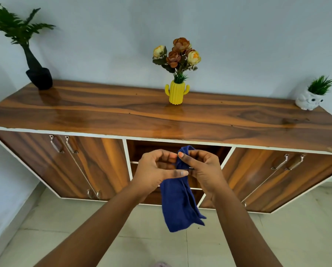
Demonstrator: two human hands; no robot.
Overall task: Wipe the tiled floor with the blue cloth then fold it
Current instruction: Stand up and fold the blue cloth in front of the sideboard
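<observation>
The blue cloth (177,205) hangs in the air in front of me, bunched lengthwise, with its lower end dangling above the pale tiled floor (276,237). My left hand (155,168) pinches the cloth near its top with thumb and fingertips. My right hand (203,168) grips the same upper part from the other side, and a small tip of cloth sticks up above its fingers. Both hands are close together, in front of the open middle compartment of a sideboard.
A long wooden sideboard (161,116) stands against the wall. On it are a black vase with a fern (38,74) at left, a yellow cactus vase with flowers (177,91) in the middle, and a white owl pot (309,101) at right. Doors with metal handles flank the open shelves.
</observation>
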